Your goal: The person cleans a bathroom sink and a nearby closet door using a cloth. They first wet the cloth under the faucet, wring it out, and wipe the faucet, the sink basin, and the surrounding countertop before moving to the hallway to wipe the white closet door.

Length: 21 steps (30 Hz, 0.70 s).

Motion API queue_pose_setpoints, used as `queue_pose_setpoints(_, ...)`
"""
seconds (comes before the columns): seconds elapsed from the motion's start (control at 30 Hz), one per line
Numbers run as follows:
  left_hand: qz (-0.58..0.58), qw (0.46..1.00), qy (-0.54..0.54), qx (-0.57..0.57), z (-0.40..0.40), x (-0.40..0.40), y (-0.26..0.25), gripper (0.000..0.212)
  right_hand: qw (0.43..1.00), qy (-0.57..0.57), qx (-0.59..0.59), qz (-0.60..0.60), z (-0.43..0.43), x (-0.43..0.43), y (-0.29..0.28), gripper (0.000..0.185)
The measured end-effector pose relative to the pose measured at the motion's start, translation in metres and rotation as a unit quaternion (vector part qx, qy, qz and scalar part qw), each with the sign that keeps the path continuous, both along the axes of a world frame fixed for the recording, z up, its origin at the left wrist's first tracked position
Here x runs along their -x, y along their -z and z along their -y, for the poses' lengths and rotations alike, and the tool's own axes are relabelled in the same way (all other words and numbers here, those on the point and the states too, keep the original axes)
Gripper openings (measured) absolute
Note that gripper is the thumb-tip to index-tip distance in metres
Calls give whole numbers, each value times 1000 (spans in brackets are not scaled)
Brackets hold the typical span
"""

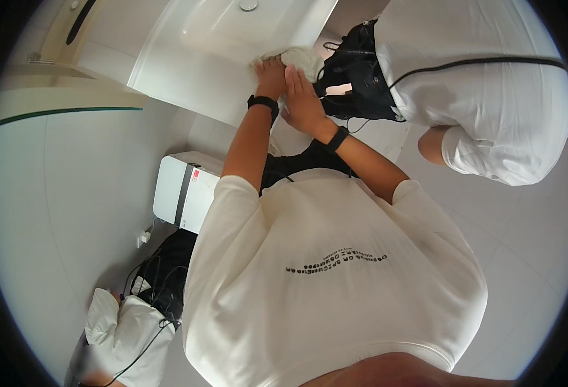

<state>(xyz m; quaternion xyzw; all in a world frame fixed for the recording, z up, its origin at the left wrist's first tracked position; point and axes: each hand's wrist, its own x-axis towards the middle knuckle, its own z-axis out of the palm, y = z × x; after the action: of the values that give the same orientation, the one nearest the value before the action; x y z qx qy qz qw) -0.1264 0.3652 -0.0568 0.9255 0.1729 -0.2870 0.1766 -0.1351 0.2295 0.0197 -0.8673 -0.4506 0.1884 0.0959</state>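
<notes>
A pale, crumpled cloth [306, 60] lies on the near right corner of a white washbasin [192, 72]. My left hand [270, 77] holds the cloth down against the basin, its fingers over the cloth's left part. Close beside it, my right hand [306, 104] has its fingers extended, with the fingertips at the cloth's near edge and the thumb apart. I cannot see anything held in the right hand. Both wrists wear black bands. A round metal drain cover [248, 5] shows in the basin at the top.
Close at the right stands a person in a white shirt [473, 96], with black gear and cables. Another person [139, 334] is at the lower left. A white box-shaped appliance [170, 193] is by the left wall, near a plugged-in socket [143, 237]. A glass shelf edge [71, 111] juts in.
</notes>
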Motion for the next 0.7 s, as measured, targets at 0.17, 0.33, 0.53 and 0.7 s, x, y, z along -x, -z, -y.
queue_pose_setpoints(0.17, 89, 988, 31, -125, 5, 6, 29, 73, 999, -22, -5, -31, 2, -12, 22, 106)
queue_pose_setpoints(0.33, 74, 997, -26, -1, -14, 4, 23, 56, 997, -67, -13, -31, -12, -38, 40, 107)
queue_pose_setpoints(0.53, 96, 995, -34, 0, 8, 38, -55, 57, 988, -98, -29, -113, 12, -36, 19, 104)
queue_pose_setpoints(0.7, 129, 983, 7, 132, 16, 118, -46, 63, 991, -119, 16, 61, 31, 19, 12, 97)
